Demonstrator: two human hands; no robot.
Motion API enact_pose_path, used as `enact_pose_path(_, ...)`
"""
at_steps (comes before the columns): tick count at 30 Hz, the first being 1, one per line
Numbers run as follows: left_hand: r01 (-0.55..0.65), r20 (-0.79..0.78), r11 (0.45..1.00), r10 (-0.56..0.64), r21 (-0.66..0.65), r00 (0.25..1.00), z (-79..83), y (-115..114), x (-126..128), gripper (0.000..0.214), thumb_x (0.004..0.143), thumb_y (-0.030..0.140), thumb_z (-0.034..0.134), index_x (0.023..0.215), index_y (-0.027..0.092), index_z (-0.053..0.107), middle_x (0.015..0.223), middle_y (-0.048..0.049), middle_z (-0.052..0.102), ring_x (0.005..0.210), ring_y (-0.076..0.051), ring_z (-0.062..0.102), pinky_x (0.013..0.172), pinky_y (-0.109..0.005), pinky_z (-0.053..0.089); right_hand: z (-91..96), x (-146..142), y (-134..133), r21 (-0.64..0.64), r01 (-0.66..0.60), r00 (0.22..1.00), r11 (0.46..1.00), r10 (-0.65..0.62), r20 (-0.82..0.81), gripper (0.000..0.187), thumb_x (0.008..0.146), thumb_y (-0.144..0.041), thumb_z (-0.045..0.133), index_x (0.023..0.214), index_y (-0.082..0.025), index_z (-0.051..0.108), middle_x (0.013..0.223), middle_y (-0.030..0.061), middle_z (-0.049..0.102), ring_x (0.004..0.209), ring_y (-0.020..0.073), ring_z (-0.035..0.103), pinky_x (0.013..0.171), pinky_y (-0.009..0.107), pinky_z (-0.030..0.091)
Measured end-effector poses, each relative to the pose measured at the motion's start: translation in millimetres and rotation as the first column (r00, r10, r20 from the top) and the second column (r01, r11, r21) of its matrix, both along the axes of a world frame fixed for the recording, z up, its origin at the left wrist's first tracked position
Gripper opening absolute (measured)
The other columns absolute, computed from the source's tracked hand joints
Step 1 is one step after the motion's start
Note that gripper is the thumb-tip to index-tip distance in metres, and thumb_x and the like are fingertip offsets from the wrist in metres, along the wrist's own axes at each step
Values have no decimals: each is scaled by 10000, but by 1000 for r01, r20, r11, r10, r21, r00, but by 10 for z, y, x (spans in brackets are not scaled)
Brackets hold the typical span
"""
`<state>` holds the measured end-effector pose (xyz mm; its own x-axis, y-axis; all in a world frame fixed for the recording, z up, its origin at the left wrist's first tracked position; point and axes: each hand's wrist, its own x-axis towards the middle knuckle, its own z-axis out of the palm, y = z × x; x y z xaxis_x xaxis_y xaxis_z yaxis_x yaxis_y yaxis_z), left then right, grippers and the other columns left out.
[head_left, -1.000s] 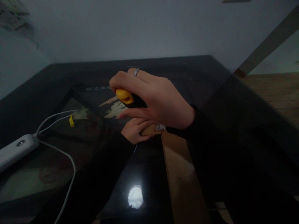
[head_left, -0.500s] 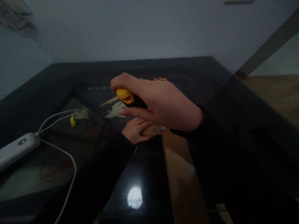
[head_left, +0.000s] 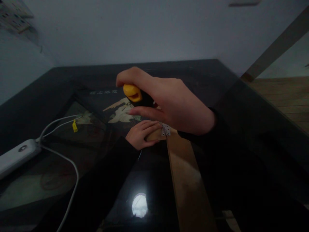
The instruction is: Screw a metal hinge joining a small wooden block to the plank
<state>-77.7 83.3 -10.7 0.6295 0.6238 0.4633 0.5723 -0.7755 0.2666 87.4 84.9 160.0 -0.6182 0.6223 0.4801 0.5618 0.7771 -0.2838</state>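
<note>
My right hand (head_left: pixel 169 104) is wrapped round a screwdriver with a yellow and black handle (head_left: pixel 135 94), held above a small metal hinge (head_left: pixel 165 129). The hinge sits on the far end of a long wooden strip (head_left: pixel 185 180) that lies on the dark glass table (head_left: pixel 217 83). My left hand (head_left: pixel 140 134) grips the strip's end just left of the hinge, fingers curled over the wood. The screwdriver's shaft and tip are hidden behind my right hand.
A white power strip (head_left: pixel 16 156) with white cables (head_left: pixel 72 167) lies at the left, beside a small yellow tag (head_left: pixel 74 126). A lamp reflection (head_left: pixel 140 204) shines on the glass. A wall stands behind the table; wooden floor (head_left: pixel 287 93) shows at the right.
My right hand with the screwdriver has risen slightly and shifted right, uncovering the hinge more. My left hand stays on the strip's end.
</note>
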Motion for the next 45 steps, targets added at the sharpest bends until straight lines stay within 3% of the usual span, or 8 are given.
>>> enact_pose_path(6,-24,-24,996,22,-83,999,22,-12,0,529,774,343,637,1277,226,523,1249,-91,589,1146,-247,537,968,-424,458,131,124,-1,4,-26,998,1000,26,53,499,861,-413,560,1317,-267,417,1125,-19,633,993,160,616,836,254,485)
enact_pose_path(9,-21,-23,993,19,-117,1000,39,-14,5,551,783,362,623,1294,207,487,1264,-105,575,1149,-245,535,966,-435,456,148,174,-2,40,-45,997,998,47,-56,598,863,-336,579,1373,-112,361,1375,45,484,1015,151,608,846,242,479)
enact_pose_path(12,-13,-14,991,11,-132,1000,41,-20,12,569,796,376,611,1310,188,454,1280,-123,560,1168,-246,526,983,-433,443,141,184,-4,29,-22,991,999,26,-135,636,851,-272,596,1387,-69,320,1477,56,355,1079,150,580,844,230,472)
enact_pose_path(18,-47,-50,991,41,-124,998,22,-46,15,652,764,437,641,1324,180,427,1339,-155,510,1216,-286,502,996,-455,426,129,196,1,-23,95,979,995,-98,-179,499,856,-353,589,1269,-103,462,1121,48,631,947,171,625,755,250,457)
enact_pose_path(24,-138,-40,985,135,-102,990,168,-118,-22,602,800,401,609,1329,192,413,1367,-139,489,1237,-270,486,1023,-441,409,162,298,24,-8,133,966,991,-131,-223,406,840,-432,587,1115,-146,503,944,24,640,829,176,630,723,271,444)
enact_pose_path(31,-386,59,899,405,-208,912,374,-628,-144,206,850,259,511,1034,182,565,913,-48,642,809,-156,626,735,-279,514,193,379,32,-8,157,950,988,-153,-271,326,832,-436,586,1036,-204,483,877,18,617,832,194,630,737,303,466)
enact_pose_path(37,-628,-75,742,630,-235,773,178,-1183,-65,177,770,342,621,870,207,568,786,-12,595,706,-165,588,631,-280,487,159,399,94,-27,111,943,993,-114,-311,311,840,-456,565,1016,-211,486,862,24,611,821,205,630,751,333,486)
enact_pose_path(45,-648,-81,732,647,-211,758,33,-1227,-20,125,863,240,488,794,196,583,790,-38,619,750,-183,602,722,-316,495,173,449,105,-40,109,930,993,-116,-349,307,813,-432,609,976,-199,494,862,23,599,826,205,623,766,352,490)
